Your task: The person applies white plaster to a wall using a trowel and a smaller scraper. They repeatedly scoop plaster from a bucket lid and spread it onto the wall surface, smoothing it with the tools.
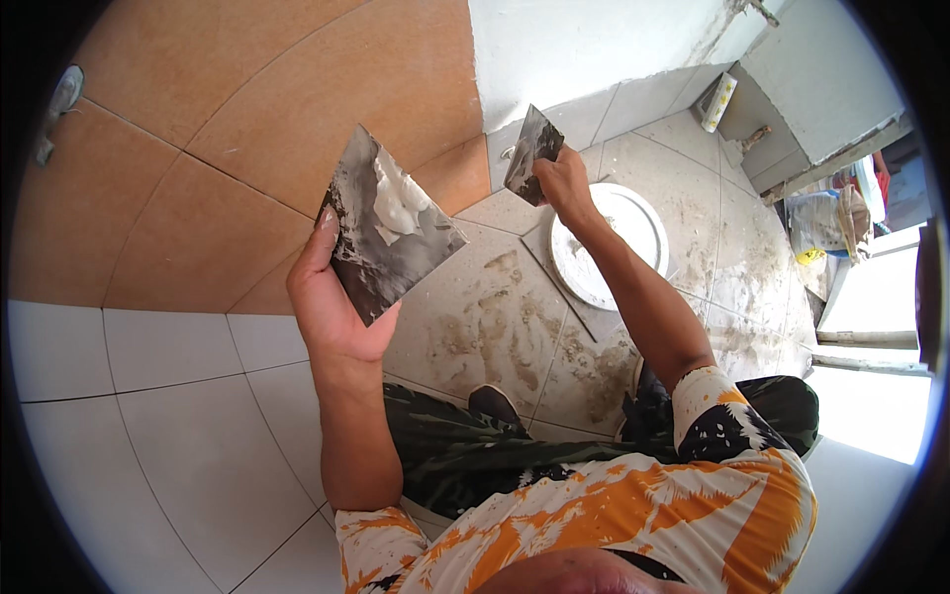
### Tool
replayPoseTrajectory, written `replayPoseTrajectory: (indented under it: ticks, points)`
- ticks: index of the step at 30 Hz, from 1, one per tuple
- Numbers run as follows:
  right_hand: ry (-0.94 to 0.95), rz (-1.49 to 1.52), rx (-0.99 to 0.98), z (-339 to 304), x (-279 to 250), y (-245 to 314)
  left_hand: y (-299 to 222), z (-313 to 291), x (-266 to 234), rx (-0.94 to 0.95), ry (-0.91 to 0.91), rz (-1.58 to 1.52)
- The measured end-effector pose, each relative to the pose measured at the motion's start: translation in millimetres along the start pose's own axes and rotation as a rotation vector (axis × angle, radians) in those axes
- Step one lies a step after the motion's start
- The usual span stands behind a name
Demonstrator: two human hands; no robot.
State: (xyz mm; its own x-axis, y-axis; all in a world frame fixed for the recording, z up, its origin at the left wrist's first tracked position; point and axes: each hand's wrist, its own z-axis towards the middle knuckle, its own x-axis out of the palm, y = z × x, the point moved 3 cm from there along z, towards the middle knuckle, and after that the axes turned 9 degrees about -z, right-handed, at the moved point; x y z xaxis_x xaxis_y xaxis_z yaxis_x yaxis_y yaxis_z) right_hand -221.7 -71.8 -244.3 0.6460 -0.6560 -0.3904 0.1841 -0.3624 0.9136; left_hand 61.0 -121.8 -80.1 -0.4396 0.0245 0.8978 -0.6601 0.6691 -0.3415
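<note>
My left hand (336,307) grips a square, flat dark plate (381,262) from below, its thumb over the near-left edge. A thick lump of white paste (396,203) sits on the plate, with smears around it. Farther off to the right, my right hand (562,183) is closed on a smaller thin dark blade (531,148), which is tilted up near the wall and also smeared; its handle, if any, is hidden. Below my right forearm, a round white tub (657,243) stands on the floor, partly covered by the arm.
Orange tiles (257,139) and white tiles (188,436) cover the left wall. A thin dark rod (564,292) lies beside the tub on the stained tiled floor (485,307). A patterned roll (719,102), pipe stubs (757,137) and bagged materials (831,223) are at the right.
</note>
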Motion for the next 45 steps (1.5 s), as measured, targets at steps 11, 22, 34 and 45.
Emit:
replayPoseTrajectory:
  ticks: [11, 22, 34, 45]
  points:
    - [0.08, 0.295, 0.193, -17.4, -53.3, -21.9, -4.7, 0.7, -9.4, 0.04, -0.095, 0.044]
    - [-0.209, 0.561, 0.761, -7.6, -241.0, -324.5, 14.9, -6.4, 10.9, 0.048, -0.243, 0.049]
    - [0.033, 1.035, 0.517, -49.3, -128.4, -138.8, 14.6, -1.7, 9.5, -0.025, -0.014, 0.022]
    - [-0.067, 0.651, 0.331, 41.9, -5.8, 40.7, -7.1, -2.5, 1.6, 0.141, 0.018, -0.005]
